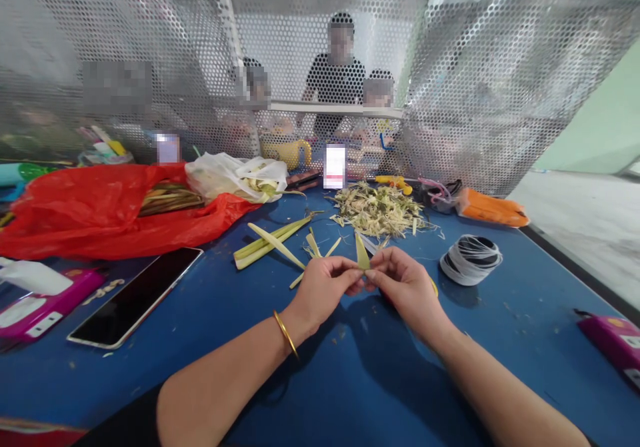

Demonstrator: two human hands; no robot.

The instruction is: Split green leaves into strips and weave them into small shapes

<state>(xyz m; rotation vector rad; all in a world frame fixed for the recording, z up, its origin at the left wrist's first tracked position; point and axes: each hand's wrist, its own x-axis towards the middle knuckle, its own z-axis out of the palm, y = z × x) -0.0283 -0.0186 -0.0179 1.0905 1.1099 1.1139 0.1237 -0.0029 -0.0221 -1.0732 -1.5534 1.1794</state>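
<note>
Between both thumbs and fingertips, above the blue table, I hold a short, pointed, pale green leaf strip (pixel 363 252). My left hand (pixel 323 284), with a gold bangle at the wrist, pinches its lower left side. On the right side of the same strip, my right hand (pixel 406 286) is closed in a pinch too. Just beyond my left hand lie longer pale green leaf strips (pixel 273 242), some crossing one another. A yellow edge of something shows behind my right hand; most of it is hidden. Beyond my hands sits a loose pile of leaf shreds (pixel 379 208).
A spool of white thread (pixel 471 260) and an orange packet (pixel 493 208) are to the right. Left lie a phone (pixel 137 297), a red plastic bag (pixel 75 207) and a purple tissue pack (pixel 65 304). Perforated metal panels (pixel 320 47) close the back; people sit and stand behind.
</note>
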